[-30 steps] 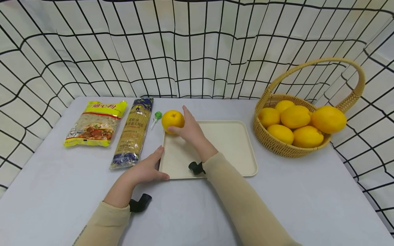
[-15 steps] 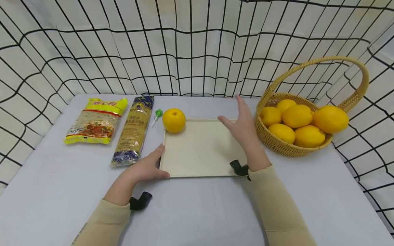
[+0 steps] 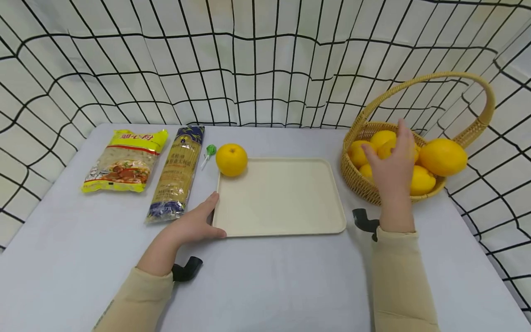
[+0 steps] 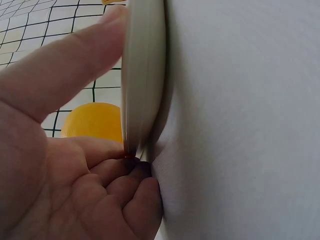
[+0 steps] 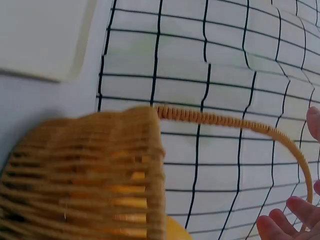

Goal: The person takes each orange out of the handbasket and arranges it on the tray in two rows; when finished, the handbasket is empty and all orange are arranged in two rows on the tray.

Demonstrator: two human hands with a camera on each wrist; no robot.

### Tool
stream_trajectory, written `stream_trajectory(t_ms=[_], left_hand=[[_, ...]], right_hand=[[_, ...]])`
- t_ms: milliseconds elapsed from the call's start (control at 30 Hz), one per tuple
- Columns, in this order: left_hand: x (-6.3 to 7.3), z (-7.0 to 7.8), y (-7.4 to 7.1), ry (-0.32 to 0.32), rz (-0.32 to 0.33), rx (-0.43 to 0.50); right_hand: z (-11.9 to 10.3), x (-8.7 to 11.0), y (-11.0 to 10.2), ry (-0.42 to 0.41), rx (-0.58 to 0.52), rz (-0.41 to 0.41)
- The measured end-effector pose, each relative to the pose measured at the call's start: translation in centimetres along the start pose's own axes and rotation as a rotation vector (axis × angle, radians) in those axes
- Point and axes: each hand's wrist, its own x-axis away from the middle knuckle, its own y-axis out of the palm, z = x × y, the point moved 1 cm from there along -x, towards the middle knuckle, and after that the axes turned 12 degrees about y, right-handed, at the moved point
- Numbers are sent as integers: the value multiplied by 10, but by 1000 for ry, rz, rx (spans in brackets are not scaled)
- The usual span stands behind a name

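My left hand (image 3: 195, 226) holds the front left corner of a cream tray (image 3: 282, 198). The left wrist view shows the thumb on the tray's rim (image 4: 142, 75) and the other fingers curled at its edge, close to the table. An orange (image 3: 231, 159) sits at the tray's back left corner. Over a wicker basket (image 3: 362, 189) of lemons (image 3: 443, 157), my right hand (image 3: 394, 168) is raised with thumb and fingers spread, and it hides some of the fruit. From the right wrist, the fingers (image 5: 272, 230) show beyond the basket's rim, holding nothing.
Left of the tray lie a green lollipop (image 3: 211, 150), a long pack of spaghetti (image 3: 176, 175) and a yellow bag of pasta (image 3: 126, 161). The basket's tall handle (image 3: 439, 76) arches up behind the right hand. Black-lined white cloth (image 3: 265, 69) walls in the white table.
My right hand has let go of the orange and moved right, across the tray, to above the basket. The orange stays at the corner. My left hand keeps its place on the tray.
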Motion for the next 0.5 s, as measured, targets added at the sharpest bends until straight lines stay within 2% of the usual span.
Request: stream_trajectory(t_ms=[233,367,500], left_hand=[[0,0,-1,3,-2,9],[-2,-1,0,1,-5,6],[-2,-3,-1,-1,-10,9]], right_hand=[[25,-16,-32,159,80,89],[41,-23,-50,183,133,137],[56,-30,-60,204,185,131]])
